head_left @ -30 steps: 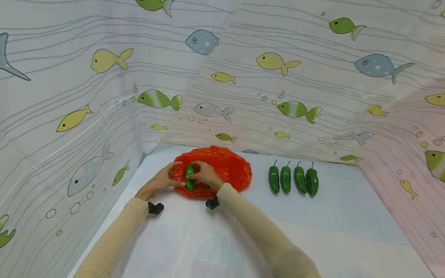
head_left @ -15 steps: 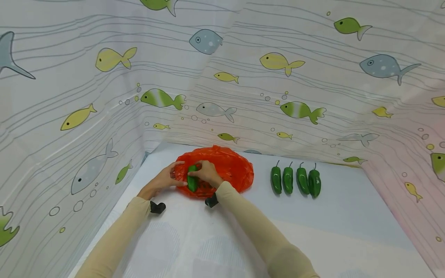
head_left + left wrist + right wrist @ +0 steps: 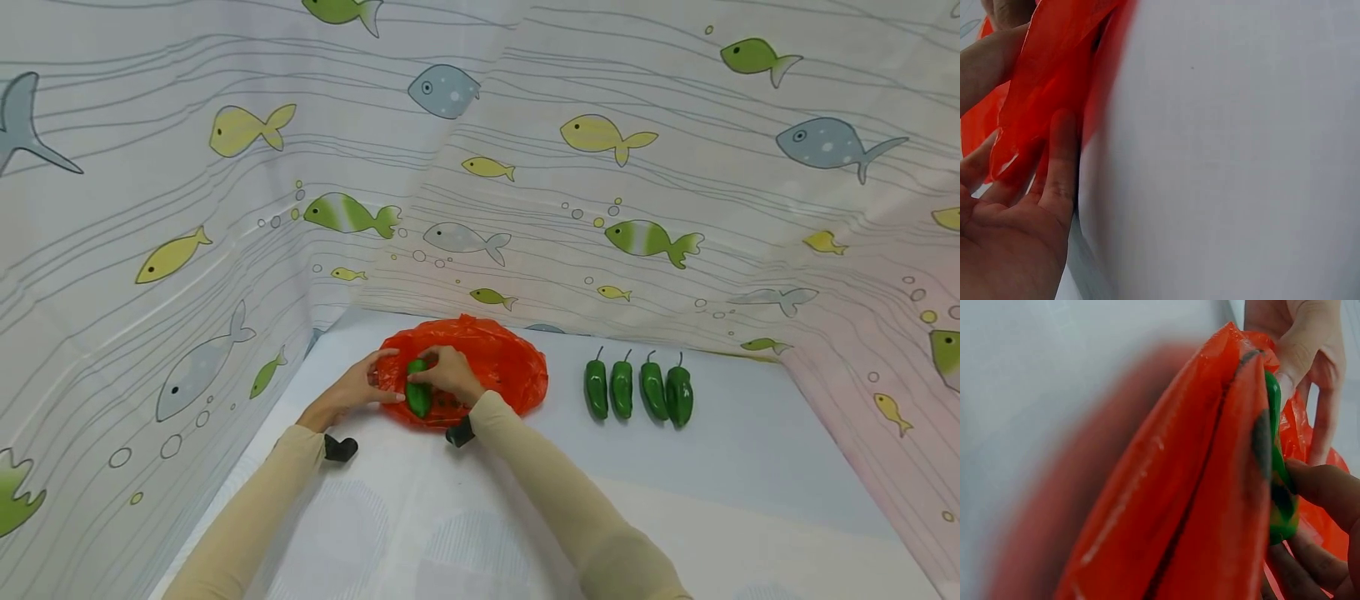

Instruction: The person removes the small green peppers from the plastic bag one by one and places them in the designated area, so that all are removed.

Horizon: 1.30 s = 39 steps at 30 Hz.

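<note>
A glossy green chili pepper (image 3: 420, 402) stands nearly upright at the left of a crumpled red plastic bag (image 3: 510, 364), whose mouth is spread open. My right hand (image 3: 450, 372) pinches the pepper from above between thumb and fingers. In the right wrist view the pepper (image 3: 1284, 530) shows behind the bag's near edge, low inside the mouth. My left hand (image 3: 347, 397) is at the bag's left rim, thumb and fingers spread apart. Red film overlaps its fairly straight fingers (image 3: 1060, 169) in the left wrist view.
Several similar green peppers (image 3: 621, 388) with thin stems lie in a row to the right of the bag. Fabric walls (image 3: 525, 200) printed with fish enclose the white table (image 3: 570, 475) at the back and both sides. Dark wrist gear (image 3: 341, 448) sits under each wrist.
My right hand has shifted slightly, and the pepper's lower end now leans a little further right and down into the bag. The left hand stays at the rim. The head view has panned slightly.
</note>
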Available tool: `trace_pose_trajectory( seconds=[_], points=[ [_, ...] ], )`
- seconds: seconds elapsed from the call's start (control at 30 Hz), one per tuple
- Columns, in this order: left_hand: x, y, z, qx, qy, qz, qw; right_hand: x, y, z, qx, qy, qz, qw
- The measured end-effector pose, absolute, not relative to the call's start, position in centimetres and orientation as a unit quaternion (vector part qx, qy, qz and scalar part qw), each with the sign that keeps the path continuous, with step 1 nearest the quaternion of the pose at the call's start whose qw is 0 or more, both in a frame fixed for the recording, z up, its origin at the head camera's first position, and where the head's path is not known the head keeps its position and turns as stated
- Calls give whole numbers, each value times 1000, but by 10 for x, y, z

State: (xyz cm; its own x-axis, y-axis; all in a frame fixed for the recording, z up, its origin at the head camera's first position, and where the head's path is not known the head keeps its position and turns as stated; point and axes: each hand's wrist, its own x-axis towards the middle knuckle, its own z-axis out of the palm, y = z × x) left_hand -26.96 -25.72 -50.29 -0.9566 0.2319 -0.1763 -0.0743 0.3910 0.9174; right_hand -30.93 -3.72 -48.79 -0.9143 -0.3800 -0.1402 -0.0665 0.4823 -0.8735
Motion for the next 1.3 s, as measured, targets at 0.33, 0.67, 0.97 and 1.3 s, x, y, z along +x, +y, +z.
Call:
trace_pose_trajectory(
  seconds=[0.33,0.67,0.97,1.3],
  points=[
    [-273,-257,-505,52,820,553,142,-309,-27,-483,-133,820,-530,172],
    [-272,-257,-503,56,817,557,141,-311,-18,-482,-123,812,-548,156],
    [-272,-257,-504,54,815,560,141,-308,-11,-475,-145,820,-536,141],
    [-270,-260,-504,59,810,567,137,-304,-1,-472,-162,817,-534,148]
  ],
)
